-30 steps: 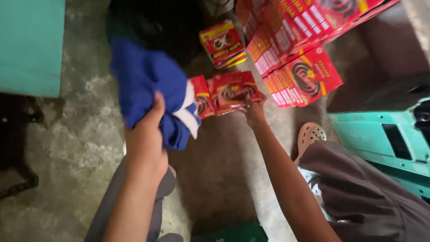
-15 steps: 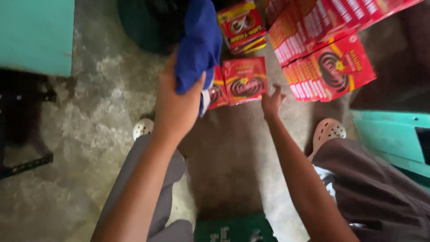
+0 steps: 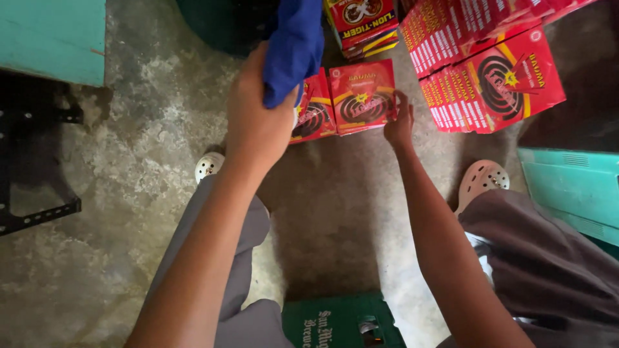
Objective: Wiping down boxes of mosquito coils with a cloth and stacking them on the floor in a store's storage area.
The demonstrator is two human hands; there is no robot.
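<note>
So a blue cloth is gripped tight in the left hand, bunched up and held above the concrete floor. A red box with a black coil picture is touched at its right edge by the right hand, fingers loosely spread. That box is stood on the floor, just beside another red box partly hidden behind the cloth. More red boxes are stacked off to the right, and a green crate is seen at the bottom.
</note>
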